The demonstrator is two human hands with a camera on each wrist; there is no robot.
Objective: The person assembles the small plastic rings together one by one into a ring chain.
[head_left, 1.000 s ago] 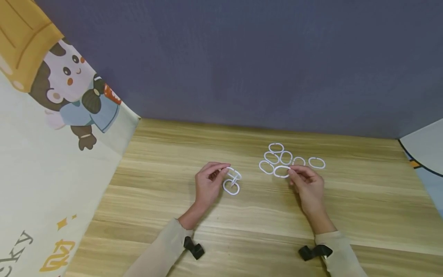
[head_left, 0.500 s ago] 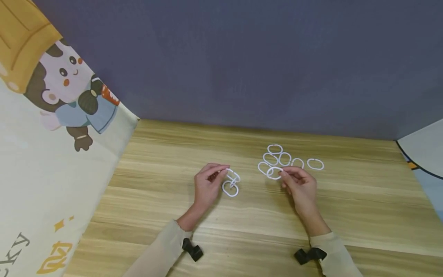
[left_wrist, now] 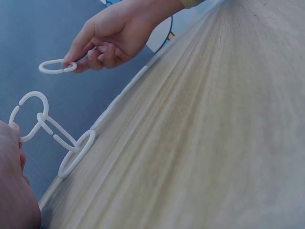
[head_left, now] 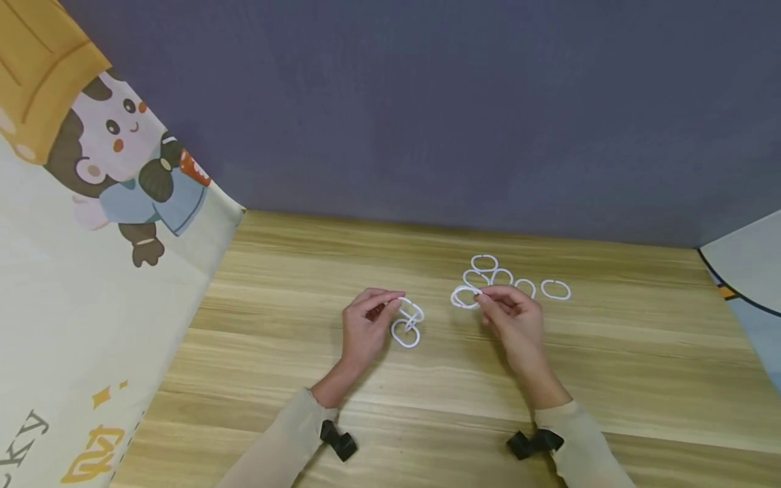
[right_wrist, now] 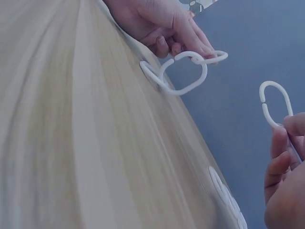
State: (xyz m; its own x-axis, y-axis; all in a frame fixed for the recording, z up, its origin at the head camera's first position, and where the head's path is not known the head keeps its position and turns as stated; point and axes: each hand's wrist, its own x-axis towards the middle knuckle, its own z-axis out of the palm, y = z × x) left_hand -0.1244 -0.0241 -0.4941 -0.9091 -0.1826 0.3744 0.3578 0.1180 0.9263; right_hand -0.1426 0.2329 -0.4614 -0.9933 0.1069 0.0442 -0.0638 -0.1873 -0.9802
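Between thumb and index finger, my left hand (head_left: 365, 327) pinches the top link of a short chain of three white plastic links (left_wrist: 60, 128). The lowest link hangs close over the table in the left wrist view. Across from it, my right hand (head_left: 515, 322) pinches one separate white link (right_wrist: 288, 98), an oval with a small gap in its side. In the head view this link overlaps a loose link lying behind it. Both held links are raised, with a space between the two hands.
Several loose white links (head_left: 485, 256) lie in a cluster on the wood-grain table (head_left: 293, 271), behind my right hand. Another link (head_left: 570, 290) lies apart at the right. A dark blue panel (head_left: 390, 122) stands along the table's back edge.
My right hand has moved left with its link, passing in front of the loose cluster toward the left hand. My left hand and the chain have stayed nearly still.
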